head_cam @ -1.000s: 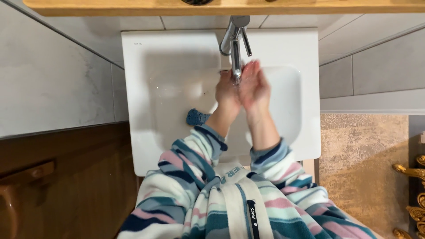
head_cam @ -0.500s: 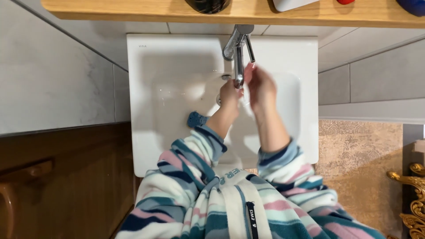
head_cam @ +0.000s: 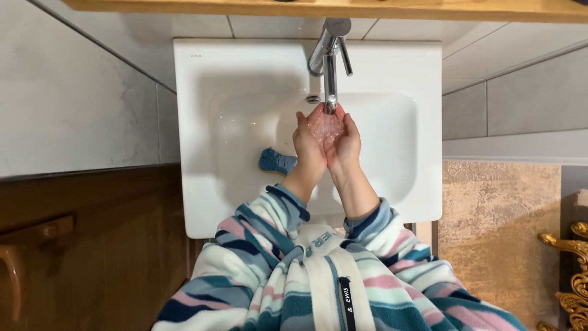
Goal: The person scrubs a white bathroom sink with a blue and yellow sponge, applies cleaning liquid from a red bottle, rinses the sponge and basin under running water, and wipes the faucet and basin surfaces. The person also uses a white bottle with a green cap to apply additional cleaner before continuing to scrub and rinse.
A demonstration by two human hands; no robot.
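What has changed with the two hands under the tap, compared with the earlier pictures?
Earlier the hands were rubbing each other under the faucet, the right one raised beside the spout. Now the left hand and right hand lie side by side, palms up, cupped together and catching the water. Nothing was taken hold of or let go. The blue sponge remains in the white sink, and the water is running as before.

No packages, signs or screens. One label: narrow black strip with small white print, upright on the striped fleece jacket (head_cam: 288, 270) front, label (head_cam: 347, 302).
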